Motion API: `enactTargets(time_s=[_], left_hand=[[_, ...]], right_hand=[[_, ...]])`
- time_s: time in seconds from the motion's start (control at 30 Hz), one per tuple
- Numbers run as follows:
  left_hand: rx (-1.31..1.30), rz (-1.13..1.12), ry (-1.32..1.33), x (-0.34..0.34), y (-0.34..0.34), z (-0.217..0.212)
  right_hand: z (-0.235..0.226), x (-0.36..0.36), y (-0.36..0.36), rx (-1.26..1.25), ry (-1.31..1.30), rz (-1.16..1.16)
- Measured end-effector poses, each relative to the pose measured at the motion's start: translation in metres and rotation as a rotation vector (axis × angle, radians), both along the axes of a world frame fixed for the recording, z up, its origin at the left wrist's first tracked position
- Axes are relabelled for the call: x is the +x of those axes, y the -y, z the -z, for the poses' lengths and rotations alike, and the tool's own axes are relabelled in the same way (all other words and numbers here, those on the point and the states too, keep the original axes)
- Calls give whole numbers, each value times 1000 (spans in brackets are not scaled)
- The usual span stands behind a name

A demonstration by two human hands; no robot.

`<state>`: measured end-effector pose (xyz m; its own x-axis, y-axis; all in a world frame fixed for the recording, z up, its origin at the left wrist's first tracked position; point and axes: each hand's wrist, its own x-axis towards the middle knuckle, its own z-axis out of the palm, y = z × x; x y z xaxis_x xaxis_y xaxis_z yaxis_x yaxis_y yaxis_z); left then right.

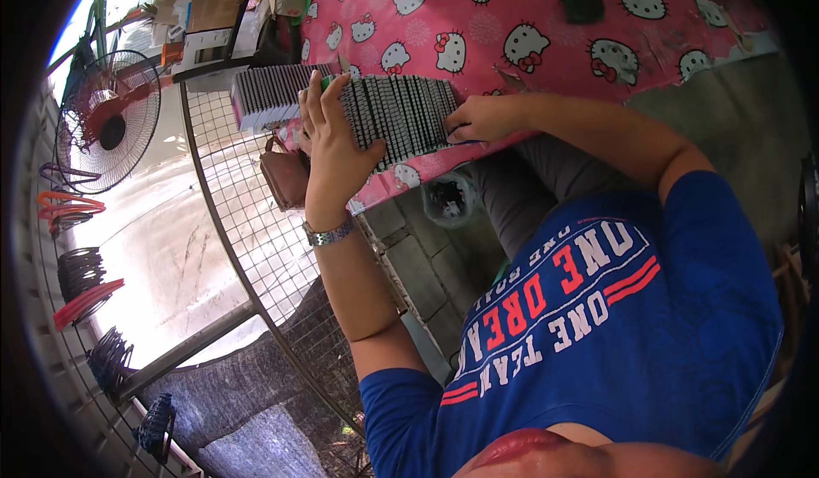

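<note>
A long row of thin flat pieces (401, 113), standing on edge with grey and dark edges, lies along the near edge of a table with a pink cartoon-print cover. My left hand (331, 141) is against the row's left end, fingers stretched and spread upward, thumb along its near side. A bit of green shows by those fingertips. At the row's right end is my right hand (488, 120), fingers bent and pressed together; what they pinch is hidden. Left of my left hand sits a second stack of thin pieces (277, 92), whitish and purple-grey.
A brown pouch (285, 178) hangs beside the table's left end, by a wire grid (243, 196). Below the near edge is a clear plastic bag (450, 198). A dark object (582, 0) lies on the far cover. A fan (109, 120) and several hangers (81, 273) are at left.
</note>
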<state>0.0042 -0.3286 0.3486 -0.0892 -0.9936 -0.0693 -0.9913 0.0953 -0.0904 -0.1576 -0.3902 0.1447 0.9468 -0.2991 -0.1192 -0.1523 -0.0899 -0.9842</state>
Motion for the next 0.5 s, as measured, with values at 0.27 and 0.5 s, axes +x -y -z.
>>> enactTargets(time_s=[0.27,0.5], left_hand=[[9,-6,-122,7,1,1],[-16,1,-17,0,0,-1]], right_hand=[[24,-2,-6,-699,289,242],[19,-2,-4,-205,-48,24]])
